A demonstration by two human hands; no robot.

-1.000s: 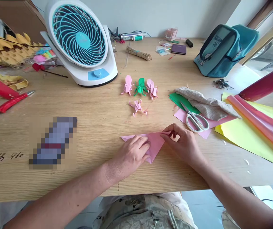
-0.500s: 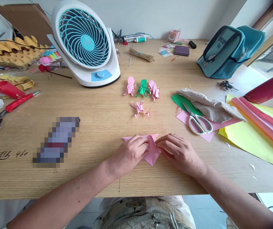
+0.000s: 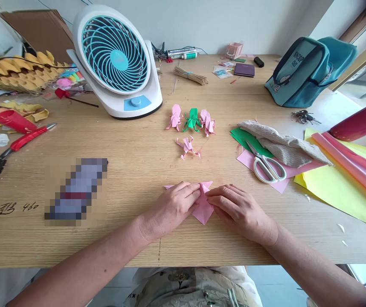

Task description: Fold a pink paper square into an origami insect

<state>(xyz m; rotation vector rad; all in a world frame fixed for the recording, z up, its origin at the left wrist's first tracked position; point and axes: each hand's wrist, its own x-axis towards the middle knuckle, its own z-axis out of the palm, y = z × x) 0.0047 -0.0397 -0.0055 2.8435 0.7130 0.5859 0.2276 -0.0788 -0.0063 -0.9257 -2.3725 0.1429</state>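
A partly folded pink origami paper (image 3: 204, 212) lies on the table near its front edge, one point facing me and two points spread along the far side. My left hand (image 3: 180, 204) presses on its left part, fingers close together over the paper. At the right edge, my right hand (image 3: 241, 209) pinches a fold with thumb and fingertips; the fingertips partly hide that fold. Beyond the hands stand finished paper figures: a pink one (image 3: 187, 146) in front, and a green one (image 3: 192, 119) between two more pink ones (image 3: 175, 117) in the row behind.
White-handled scissors (image 3: 268, 169) lie on pink and green sheets beside a grey cloth (image 3: 282, 143). Yellow paper (image 3: 339, 192) and a red cylinder (image 3: 358, 120) are at far right. A fan (image 3: 119, 64), a pixelated rectangular object (image 3: 79, 189) and red-handled pliers (image 3: 16, 145) are on the left.
My right hand's fingertips have shifted slightly left across the paper, bringing its right edge inward. My left hand stays in place. The whole view has moved slightly.
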